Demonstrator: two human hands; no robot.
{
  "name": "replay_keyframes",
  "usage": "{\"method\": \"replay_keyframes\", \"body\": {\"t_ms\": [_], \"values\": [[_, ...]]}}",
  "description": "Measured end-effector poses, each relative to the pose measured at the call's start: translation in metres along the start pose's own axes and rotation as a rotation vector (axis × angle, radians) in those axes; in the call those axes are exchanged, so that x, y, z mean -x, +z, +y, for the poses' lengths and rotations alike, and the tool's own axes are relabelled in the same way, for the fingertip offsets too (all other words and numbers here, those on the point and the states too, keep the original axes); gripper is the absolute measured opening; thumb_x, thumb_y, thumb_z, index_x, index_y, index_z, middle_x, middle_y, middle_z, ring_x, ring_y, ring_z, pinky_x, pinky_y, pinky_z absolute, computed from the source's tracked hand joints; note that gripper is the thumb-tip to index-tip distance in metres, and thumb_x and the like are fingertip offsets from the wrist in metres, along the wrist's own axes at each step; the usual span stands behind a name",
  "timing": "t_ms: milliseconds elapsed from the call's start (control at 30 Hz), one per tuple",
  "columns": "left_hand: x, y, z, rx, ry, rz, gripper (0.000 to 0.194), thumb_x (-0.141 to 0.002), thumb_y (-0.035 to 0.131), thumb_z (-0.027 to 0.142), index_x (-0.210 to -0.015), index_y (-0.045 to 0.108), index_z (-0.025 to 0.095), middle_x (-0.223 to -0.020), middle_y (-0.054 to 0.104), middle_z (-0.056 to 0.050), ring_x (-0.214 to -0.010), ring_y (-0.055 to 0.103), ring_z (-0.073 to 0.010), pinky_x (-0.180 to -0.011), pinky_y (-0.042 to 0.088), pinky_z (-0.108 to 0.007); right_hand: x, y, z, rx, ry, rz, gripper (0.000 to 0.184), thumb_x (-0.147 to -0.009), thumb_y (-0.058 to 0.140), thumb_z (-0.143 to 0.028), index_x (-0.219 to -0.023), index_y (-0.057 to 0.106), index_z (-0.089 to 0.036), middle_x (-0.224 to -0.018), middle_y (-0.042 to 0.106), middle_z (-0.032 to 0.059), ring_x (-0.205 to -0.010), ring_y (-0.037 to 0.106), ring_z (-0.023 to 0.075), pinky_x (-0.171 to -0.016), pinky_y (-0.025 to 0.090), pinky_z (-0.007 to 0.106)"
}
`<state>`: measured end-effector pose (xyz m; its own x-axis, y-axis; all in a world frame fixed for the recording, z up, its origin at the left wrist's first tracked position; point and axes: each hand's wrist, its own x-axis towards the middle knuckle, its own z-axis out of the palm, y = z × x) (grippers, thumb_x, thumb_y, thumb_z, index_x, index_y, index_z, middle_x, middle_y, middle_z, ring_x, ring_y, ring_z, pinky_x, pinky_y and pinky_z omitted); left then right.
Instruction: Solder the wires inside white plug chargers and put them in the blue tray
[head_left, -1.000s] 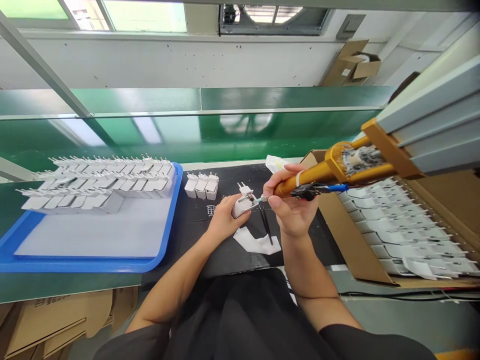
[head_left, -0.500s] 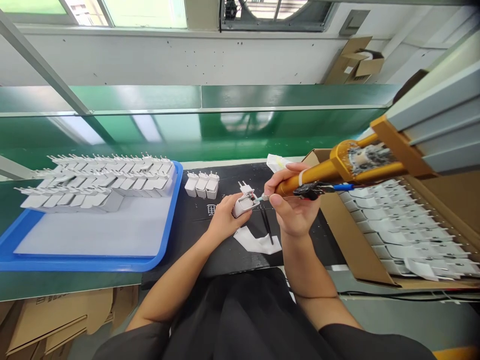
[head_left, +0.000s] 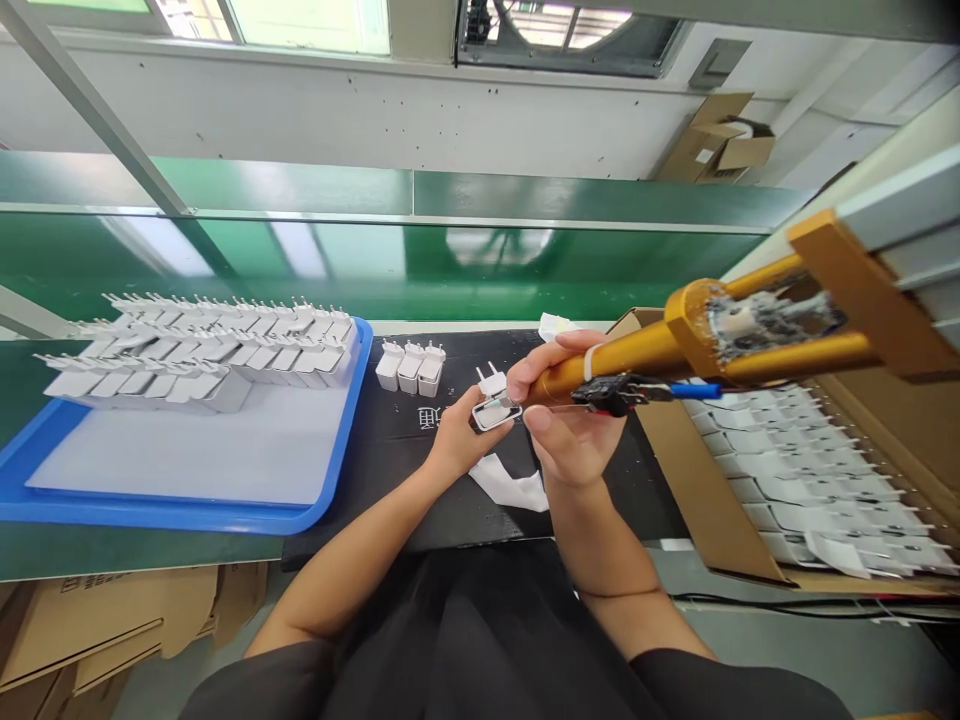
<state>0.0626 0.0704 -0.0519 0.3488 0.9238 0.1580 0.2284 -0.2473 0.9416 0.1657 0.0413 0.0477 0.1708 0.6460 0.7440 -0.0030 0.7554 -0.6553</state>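
Note:
My left hand (head_left: pixel 459 440) grips an opened white plug charger (head_left: pixel 496 417); its hollow casing faces up and its two-pin part is tilted back at the far side. My right hand (head_left: pixel 574 425) is wrapped around the front of a gold glue gun (head_left: pixel 637 352) with a small black switch (head_left: pixel 609 396) tied on. The gun's thin nozzle points left into the casing; my fingers partly hide it. Three white plug chargers (head_left: pixel 409 368) stand side by side behind my left hand. A crumpled white tissue (head_left: pixel 514 487) lies on the black mat (head_left: pixel 405 480) below the hands.
At left, a blue tray (head_left: pixel 315 512) bears rows of white chargers (head_left: pixel 217 345), pins up. The open cardboard box (head_left: pixel 694 490) at right holds many more. Another white scrap (head_left: pixel 556 325) lies behind the gun, and flattened cartons (head_left: pixel 105 620) sit low at left.
My right hand and the glue gun have moved left, bringing the nozzle further over the charger casing. The black tweezers-like tool on the tissue is now hidden. The whole view has shifted slightly.

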Motion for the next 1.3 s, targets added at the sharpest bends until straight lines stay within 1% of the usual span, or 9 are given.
{"method": "replay_keyframes", "body": {"t_ms": [100,267,500,700,833,933,1033,1167,1300], "values": [[0.002,0.002,0.003,0.019,-0.013,0.023,0.030,-0.079,0.074,0.037,-0.101,0.062,0.020,-0.099,0.073,-0.002,-0.090,0.068,-0.0200,-0.073,0.053,-0.026,0.000,0.003,0.000,-0.029,-0.007,-0.005,0.046,-0.080,0.073,-0.036,-0.122,0.055,-0.034,-0.088,0.061,0.0004,-0.066,0.055,0.0139,-0.055,0.051,0.031],[0.004,0.003,0.005,0.123,0.012,0.069,0.032,-0.076,0.076,0.041,-0.093,0.060,0.019,-0.094,0.073,-0.002,-0.091,0.068,-0.0206,-0.078,0.055,-0.028,0.001,0.005,-0.002,-0.003,0.029,0.020,0.045,-0.079,0.072,-0.042,-0.120,0.055,-0.037,-0.084,0.062,0.0008,-0.063,0.054,0.0160,-0.053,0.049,0.033],[0.004,0.002,0.006,0.205,0.064,0.056,0.039,-0.075,0.076,0.041,-0.103,0.064,0.018,-0.091,0.074,-0.002,-0.080,0.067,-0.0177,-0.070,0.054,-0.026,0.001,0.008,-0.007,-0.052,0.055,0.013,0.040,-0.081,0.072,-0.040,-0.118,0.058,-0.038,-0.084,0.061,0.0006,-0.061,0.053,0.0159,-0.054,0.048,0.035],[0.005,0.002,0.006,0.174,0.040,0.038,0.037,-0.076,0.077,0.039,-0.104,0.064,0.018,-0.090,0.074,-0.001,-0.079,0.068,-0.0170,-0.071,0.054,-0.025,0.001,0.008,-0.006,-0.097,0.028,0.021,0.041,-0.081,0.074,-0.036,-0.118,0.058,-0.035,-0.086,0.061,0.0002,-0.063,0.054,0.0145,-0.057,0.049,0.034],[0.005,0.003,0.005,0.151,0.048,0.037,0.034,-0.078,0.076,0.040,-0.100,0.063,0.018,-0.086,0.072,-0.001,-0.076,0.067,-0.0167,-0.069,0.053,-0.025,0.002,0.004,-0.006,-0.038,0.014,-0.004,0.046,-0.078,0.074,-0.043,-0.120,0.055,-0.036,-0.085,0.060,-0.0004,-0.064,0.054,0.0149,-0.056,0.049,0.033],[0.004,0.002,0.003,0.087,0.057,0.035,0.033,-0.079,0.077,0.035,-0.104,0.063,0.019,-0.091,0.072,-0.002,-0.082,0.068,-0.0189,-0.074,0.054,-0.028,0.001,0.003,-0.009,-0.028,0.045,-0.014,0.048,-0.078,0.072,-0.053,-0.120,0.056,-0.034,-0.085,0.059,0.0004,-0.065,0.054,0.0154,-0.056,0.050,0.033],[0.003,0.001,0.000,-0.054,0.083,0.056,0.031,-0.080,0.076,0.027,-0.106,0.064,0.019,-0.098,0.071,-0.005,-0.092,0.067,-0.0222,-0.083,0.054,-0.032,0.000,0.002,-0.013,-0.079,0.065,0.029,0.048,-0.078,0.068,-0.058,-0.117,0.060,-0.030,-0.084,0.057,0.0017,-0.064,0.053,0.0154,-0.058,0.053,0.035],[0.000,-0.003,-0.007,-0.227,0.142,0.096,0.033,-0.082,0.070,0.016,-0.114,0.063,0.022,-0.112,0.070,-0.007,-0.107,0.064,-0.0246,-0.094,0.052,-0.036,0.000,-0.006,-0.012,-0.145,0.040,0.055,0.041,-0.081,0.064,-0.048,-0.117,0.065,-0.028,-0.079,0.057,0.0010,-0.059,0.051,0.0141,-0.057,0.053,0.034],[-0.002,-0.009,-0.008,-0.308,0.207,0.130,0.043,-0.083,0.063,0.007,-0.122,0.060,0.024,-0.124,0.067,-0.007,-0.118,0.059,-0.0243,-0.102,0.049,-0.037,-0.001,-0.029,-0.002,-0.044,0.037,0.068,0.039,-0.078,0.067,-0.046,-0.116,0.068,-0.035,-0.078,0.062,0.0003,-0.058,0.052,0.0140,-0.049,0.046,0.030]]}}
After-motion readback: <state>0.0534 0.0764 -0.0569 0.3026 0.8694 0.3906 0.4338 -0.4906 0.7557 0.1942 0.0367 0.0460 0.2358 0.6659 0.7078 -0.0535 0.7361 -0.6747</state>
